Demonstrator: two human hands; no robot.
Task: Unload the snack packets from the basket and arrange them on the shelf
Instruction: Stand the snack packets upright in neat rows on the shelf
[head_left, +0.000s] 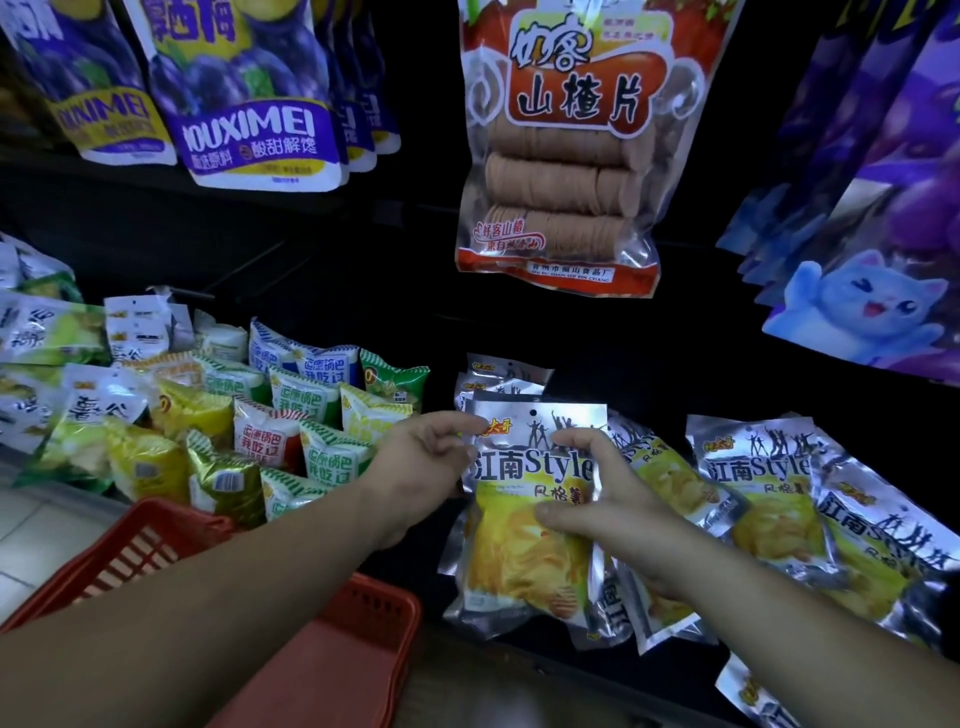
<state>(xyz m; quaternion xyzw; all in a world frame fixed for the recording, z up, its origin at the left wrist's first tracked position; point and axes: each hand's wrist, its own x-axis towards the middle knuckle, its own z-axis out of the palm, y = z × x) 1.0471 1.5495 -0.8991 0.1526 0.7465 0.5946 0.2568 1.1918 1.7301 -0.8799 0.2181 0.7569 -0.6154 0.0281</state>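
I hold a silver and yellow chip packet (530, 551) upright in front of the dark shelf (597, 332). My left hand (426, 462) pinches its upper left edge. My right hand (608, 499) grips its right side, thumb across the front. More packets of the same kind stand behind it (498, 384) and lie to its right (763, 499). The red basket (363, 623) sits below my left forearm at the bottom left; its inside is mostly hidden by my arm.
Small green, yellow and red snack packets (249, 436) fill the shelf on the left. Purple plum bags (249, 93) hang upper left, a hawthorn slice bag (561, 150) hangs top centre, and purple cat-printed bags (872, 249) hang on the right.
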